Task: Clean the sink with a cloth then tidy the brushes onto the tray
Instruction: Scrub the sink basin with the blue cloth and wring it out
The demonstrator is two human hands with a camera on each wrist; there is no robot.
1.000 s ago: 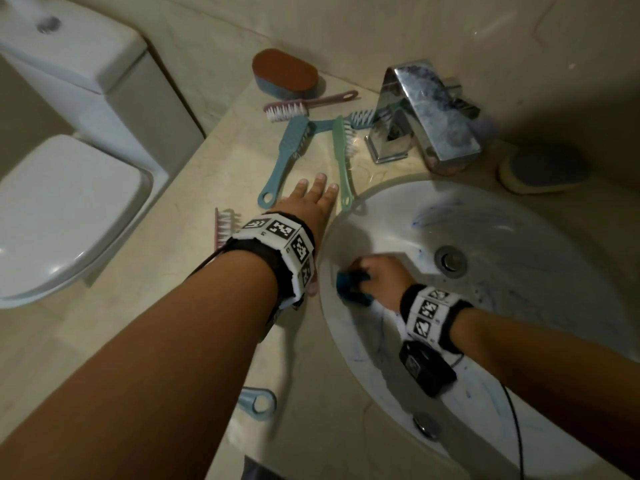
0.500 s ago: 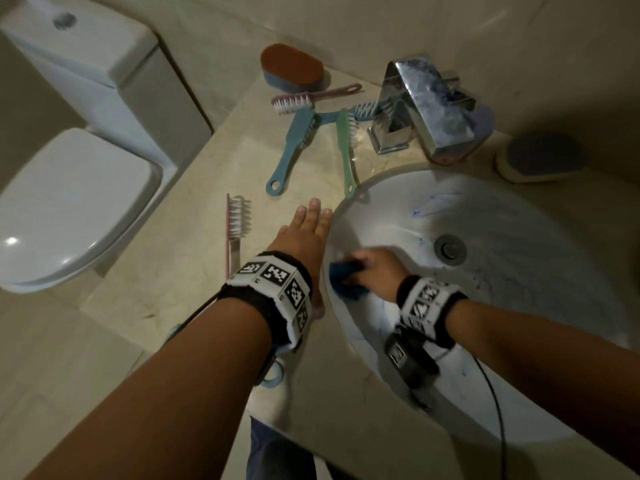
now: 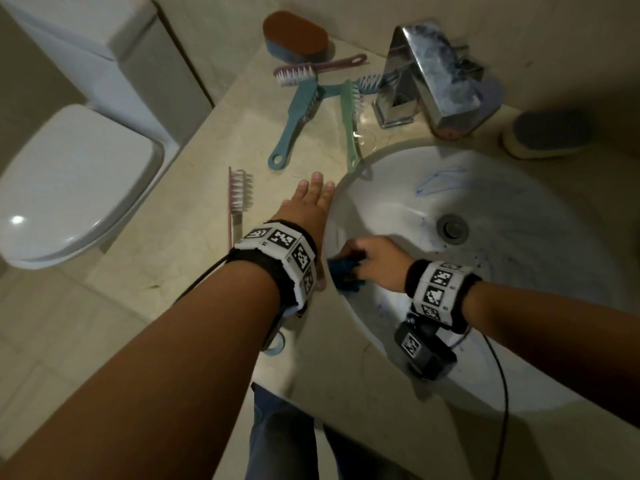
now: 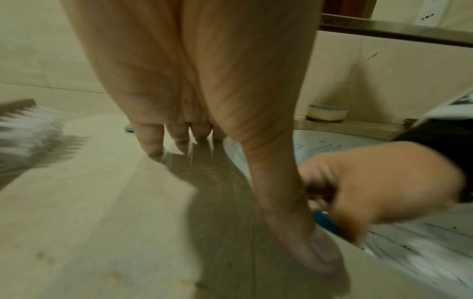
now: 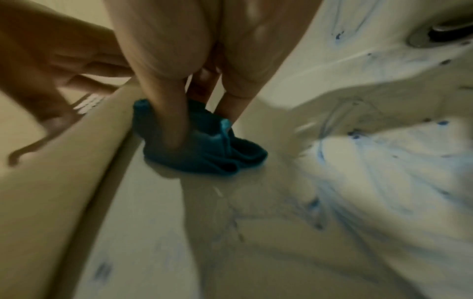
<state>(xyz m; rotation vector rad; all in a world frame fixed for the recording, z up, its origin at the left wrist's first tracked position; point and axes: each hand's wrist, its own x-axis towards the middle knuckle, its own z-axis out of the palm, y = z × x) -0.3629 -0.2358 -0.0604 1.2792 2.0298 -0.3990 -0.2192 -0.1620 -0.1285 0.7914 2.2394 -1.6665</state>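
The white sink (image 3: 519,209) carries blue marks around its drain (image 3: 453,229). My right hand (image 3: 372,259) grips a bunched blue cloth (image 3: 346,273) (image 5: 202,149) against the basin's left inner wall, just below the rim. My left hand (image 3: 308,206) (image 4: 179,133) lies flat with straight fingers on the beige counter (image 3: 194,258) beside the sink's left rim. Several brushes lie on the counter: a pink one (image 3: 237,199) left of my left hand, a blue one (image 3: 294,123), a green one (image 3: 350,123) and a mauve one (image 3: 311,71) farther back.
A chrome tap (image 3: 429,74) stands behind the basin. An oval brown-topped scrubber (image 3: 294,35) sits at the counter's back, a sponge (image 3: 543,133) at the right. A white toilet (image 3: 69,174) is left of the counter. A blue handle loop (image 3: 275,342) pokes out under my left forearm.
The right hand with the cloth has slid a little toward me along the basin's left wall. The left hand has drawn back along the counter, away from the brush handles.
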